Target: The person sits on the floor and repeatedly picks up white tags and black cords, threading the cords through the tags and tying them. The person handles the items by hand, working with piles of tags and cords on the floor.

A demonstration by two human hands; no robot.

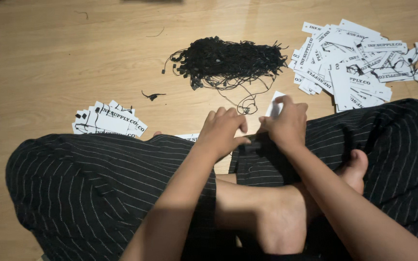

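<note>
A wooden floor (73,58) is seen from above, with crossed legs in black pinstriped trousers (97,183) filling the lower frame.

The right hand (286,123) is closed around a white paper tag (274,107); only the tag's upper corner is shown above the fingers. The left hand (221,133) is held just beside it, thumb and fingers pinched together toward the right hand. Whether a string is caught in that pinch cannot be told. Both hands are held low over the gap between the knees.

A tangled heap of black loop strings (226,60) is laid on the floor beyond the hands. A thin strand is trailed from it toward the fingers.

A large loose pile of white printed tags (349,67) is spread at the upper right, some with black strings attached. A smaller fanned stack of tags (110,121) is placed at the left, near the left knee. One stray string (152,95) is left apart between stack and heap.
</note>
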